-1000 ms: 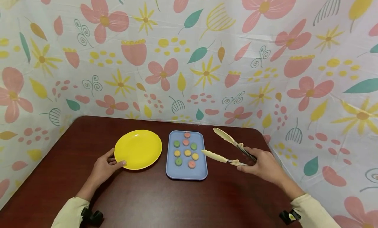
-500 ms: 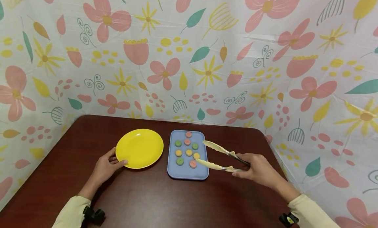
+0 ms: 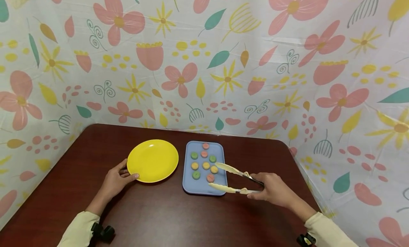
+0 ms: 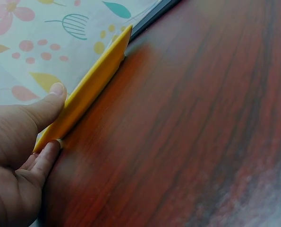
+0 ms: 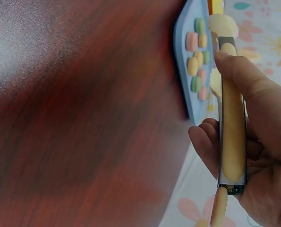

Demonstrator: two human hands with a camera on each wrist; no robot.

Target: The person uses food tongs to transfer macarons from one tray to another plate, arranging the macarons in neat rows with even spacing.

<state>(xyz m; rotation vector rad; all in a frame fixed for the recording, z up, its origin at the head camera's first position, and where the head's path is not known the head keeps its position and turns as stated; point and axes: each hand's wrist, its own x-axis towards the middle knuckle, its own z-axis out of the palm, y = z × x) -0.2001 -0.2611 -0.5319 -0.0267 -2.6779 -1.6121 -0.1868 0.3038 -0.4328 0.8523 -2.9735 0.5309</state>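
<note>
One plate, one tray, one pair of tongs and nine macarons lie about the two hands. The left hand (image 3: pixel 115 181) pinches the one yellow plate (image 3: pixel 153 160) at its rim, thumb on top and fingers below, with only the rim's thickness between them; the plate reaches away to the right of these fingers. The right hand (image 3: pixel 273 190) has its thumb and fingers wrapped about the one pair of tongs (image 3: pixel 227 168), spread only as far as the two arms require. Left of those fingers, the tongs' two tips stand well apart above one blue tray (image 3: pixel 195 188); whether they touch it I cannot tell. On the tray, left of the right fingers, are three pink macarons (image 3: pixel 210 178), three green macarons (image 3: pixel 196 175) and three yellow macarons (image 3: pixel 206 166). One brown table (image 3: pixel 153 215) extends below both hands' fingers.
</note>
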